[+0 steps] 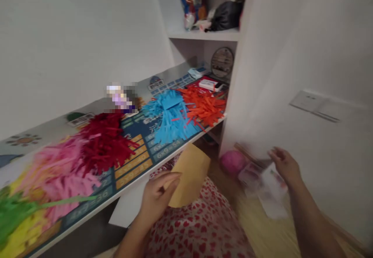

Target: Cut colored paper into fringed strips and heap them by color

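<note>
The left forearm angles up from the bottom edge, the left hand (159, 196) turned inward above heart-patterned cloth (198, 227); the right forearm reaches up well apart, the right hand (285, 166) raised before a white panel (303, 60), fingers partly curled. The left grip is pinched — thumb against fingers — on one edge of a yellow sheet (194, 174), which is held up just beyond the bench's (169, 157) front edge. The right grip is blurred — I cannot tell whether it holds anything.
</note>
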The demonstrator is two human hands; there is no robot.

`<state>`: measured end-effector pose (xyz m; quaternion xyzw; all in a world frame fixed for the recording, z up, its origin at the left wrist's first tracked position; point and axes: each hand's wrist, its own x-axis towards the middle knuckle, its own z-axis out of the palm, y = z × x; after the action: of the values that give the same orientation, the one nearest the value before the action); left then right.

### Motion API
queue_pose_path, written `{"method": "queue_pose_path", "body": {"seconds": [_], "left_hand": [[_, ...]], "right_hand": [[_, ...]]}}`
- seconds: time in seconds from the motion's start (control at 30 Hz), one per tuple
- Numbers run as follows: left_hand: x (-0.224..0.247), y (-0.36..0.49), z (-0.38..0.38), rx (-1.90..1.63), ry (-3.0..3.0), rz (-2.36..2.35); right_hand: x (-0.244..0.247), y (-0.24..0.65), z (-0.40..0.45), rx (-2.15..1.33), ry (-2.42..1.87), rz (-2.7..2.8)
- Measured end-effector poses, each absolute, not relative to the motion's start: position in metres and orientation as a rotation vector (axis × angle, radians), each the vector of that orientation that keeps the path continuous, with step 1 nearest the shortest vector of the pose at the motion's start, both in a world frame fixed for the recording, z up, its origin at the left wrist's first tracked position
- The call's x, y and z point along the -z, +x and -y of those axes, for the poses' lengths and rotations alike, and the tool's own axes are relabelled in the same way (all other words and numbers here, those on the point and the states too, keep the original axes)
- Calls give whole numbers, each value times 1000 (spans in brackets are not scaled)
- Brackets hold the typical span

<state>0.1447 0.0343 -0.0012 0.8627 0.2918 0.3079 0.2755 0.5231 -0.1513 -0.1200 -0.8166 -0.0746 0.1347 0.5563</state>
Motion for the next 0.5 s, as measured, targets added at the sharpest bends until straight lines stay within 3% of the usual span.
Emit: {"method": "queue_pose_path", "body": {"seconds": [0.07,0.17,0.23,0.37,0.5], "left_hand": [[-1,149,-33,-769,2319,-689],[2,143,-34,-761,2291,-638],[4,131,-37,-867,2243,-706],[12,95,-47,-1259,1989,-959],[20,69,-53,-1441,1827,-1123]], "right_hand": [[113,486,111,-489,-1785,408],[86,422,65,-1007,-1364,862],[66,391,45,-1206,-1329,994],[35,385,-1,-1141,-1329,810],[4,422,-92,-838,-1340,617]]}}
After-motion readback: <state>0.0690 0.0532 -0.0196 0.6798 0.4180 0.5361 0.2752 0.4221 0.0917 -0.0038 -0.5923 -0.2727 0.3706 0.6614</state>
